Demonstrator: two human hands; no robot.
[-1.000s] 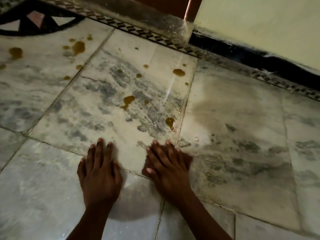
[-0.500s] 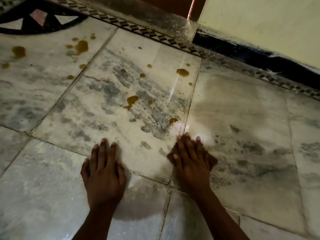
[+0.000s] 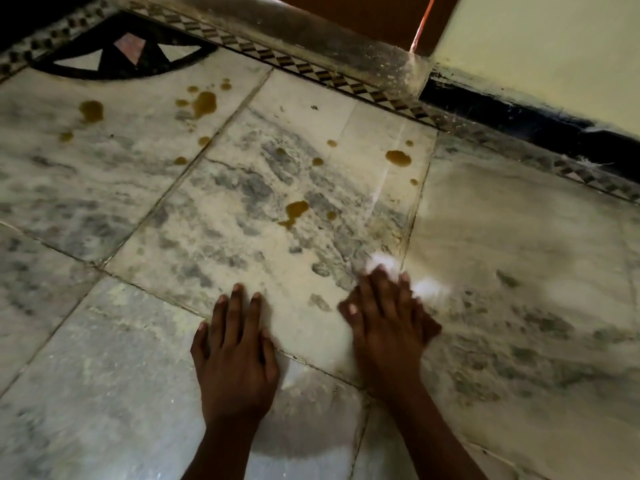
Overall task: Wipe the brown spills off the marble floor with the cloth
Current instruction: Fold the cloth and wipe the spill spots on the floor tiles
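Gone now is the brown spot near the tile seam: your right hand has slid forward over it, pressing the cloth flat. That cloth barely peeks out, dark, under your palm. Plenty left, though: spills dot the middle tile, one sits near the border, and a cluster waits far left. Your right fingers are spread and blurred, mid-wipe I'd say. Your left hand lies flat on the marble floor, fingers straight, bracing, holding nothing.
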